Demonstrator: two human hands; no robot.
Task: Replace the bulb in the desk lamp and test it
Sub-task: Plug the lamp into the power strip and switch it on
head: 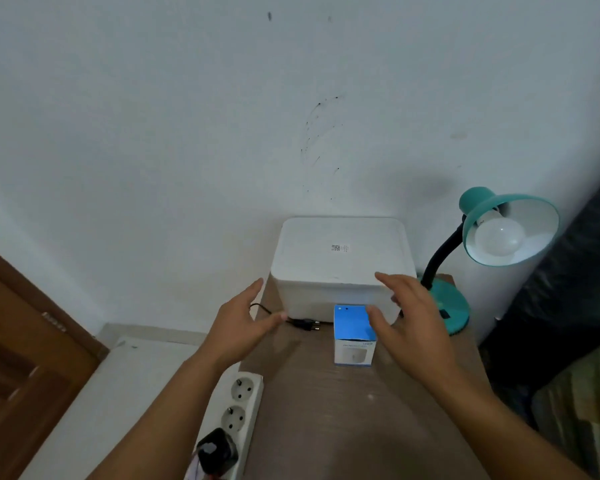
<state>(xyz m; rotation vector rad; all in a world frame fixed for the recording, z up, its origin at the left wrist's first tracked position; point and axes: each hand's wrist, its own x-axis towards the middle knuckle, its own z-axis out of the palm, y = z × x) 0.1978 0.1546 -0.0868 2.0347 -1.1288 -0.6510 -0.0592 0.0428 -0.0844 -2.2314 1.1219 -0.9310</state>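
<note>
A teal desk lamp [478, 223] stands at the table's back right, its shade tilted toward me with a white bulb [499, 237] screwed inside, unlit. Its black plug [307, 324] lies loose on the table, left of a blue and white bulb box [354, 336]. My left hand [245, 327] hovers open above the plug's cord, fingers spread. My right hand [413, 317] hovers open just right of the bulb box, thumb near its top edge, in front of the lamp's base [454, 310]. Neither hand holds anything.
A white foam box [340, 265] sits against the wall behind the bulb box. A white power strip [243, 407] runs along the wooden table's [343, 427] left edge, a black adapter [217, 452] plugged in. A brown door [21, 368] is at left, dark fabric at right.
</note>
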